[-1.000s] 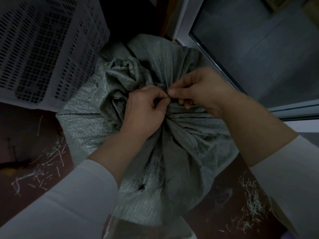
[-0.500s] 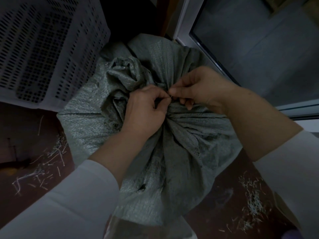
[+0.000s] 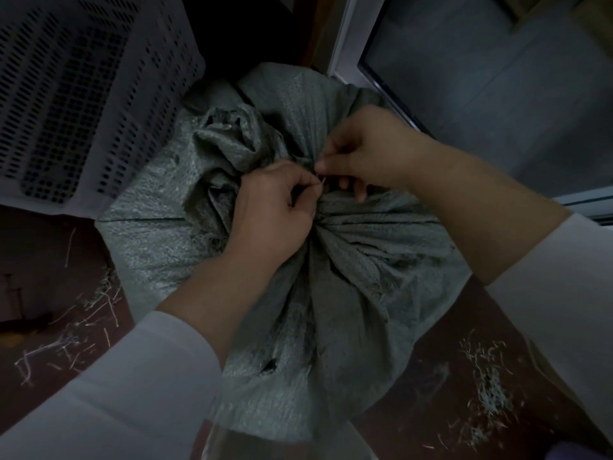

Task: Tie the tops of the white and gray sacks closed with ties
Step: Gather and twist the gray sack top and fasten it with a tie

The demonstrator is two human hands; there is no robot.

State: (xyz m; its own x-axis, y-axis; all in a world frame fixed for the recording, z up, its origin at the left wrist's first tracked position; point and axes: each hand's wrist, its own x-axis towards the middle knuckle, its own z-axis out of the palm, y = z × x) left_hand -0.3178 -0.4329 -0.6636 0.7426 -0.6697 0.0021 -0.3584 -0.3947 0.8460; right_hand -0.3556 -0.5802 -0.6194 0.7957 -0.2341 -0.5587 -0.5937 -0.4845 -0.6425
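Note:
A full gray woven sack [image 3: 348, 293] stands on the floor, its top gathered into a bunched neck with the loose mouth [image 3: 229, 137] flopped to the upper left. My left hand [image 3: 272, 210] and my right hand [image 3: 368, 154] meet at the neck. Between their fingertips shows a thin pale tie [image 3: 322, 181], pinched by both hands. Most of the tie is hidden under my fingers and the fabric folds. No white sack is clearly in view.
A white perforated plastic crate [image 3: 83, 94] leans at the upper left, touching the sack. A glass door with a pale frame [image 3: 351, 38] stands at the upper right. Straw bits [image 3: 487, 390] litter the dark red floor on both sides.
My right hand has shifted slightly up and away from my left, and a short bit of the pale tie now shows between the fingertips. The sack has not moved.

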